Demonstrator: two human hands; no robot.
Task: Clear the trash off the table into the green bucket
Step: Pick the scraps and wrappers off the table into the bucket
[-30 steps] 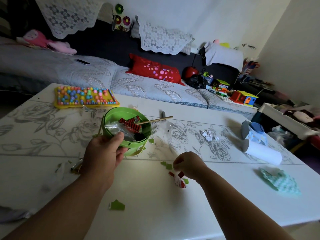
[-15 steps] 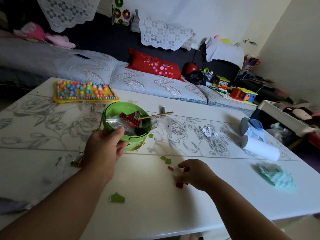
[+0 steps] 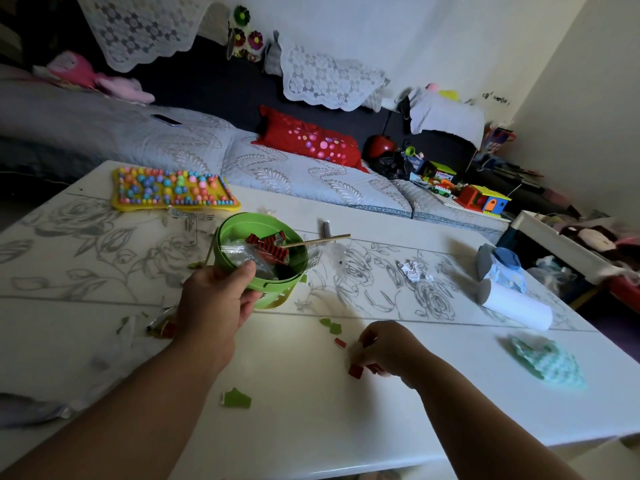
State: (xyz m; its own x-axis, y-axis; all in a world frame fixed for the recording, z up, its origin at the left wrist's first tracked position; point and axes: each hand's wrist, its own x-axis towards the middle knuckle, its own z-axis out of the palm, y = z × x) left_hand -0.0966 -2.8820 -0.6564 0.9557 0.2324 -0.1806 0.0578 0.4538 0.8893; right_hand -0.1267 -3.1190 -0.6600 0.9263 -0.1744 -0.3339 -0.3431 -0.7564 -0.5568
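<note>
The left hand (image 3: 213, 303) has its grip clamped on the near rim of the green bucket (image 3: 260, 258), which is already holding wrappers. In front of the bucket, the right hand (image 3: 388, 348) pinches red scraps (image 3: 356, 371) off the tabletop (image 3: 311, 410). Green bits (image 3: 236, 398), crumpled foil (image 3: 412, 271) and more remain.

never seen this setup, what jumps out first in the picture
The green bucket, tipped toward the camera near the table's middle with the left hand gripping its near rim, holds wrappers and a stick. Right of it, the right hand pinches at red scraps. A bright bead-studded yellow tray sits at the far left edge.
</note>
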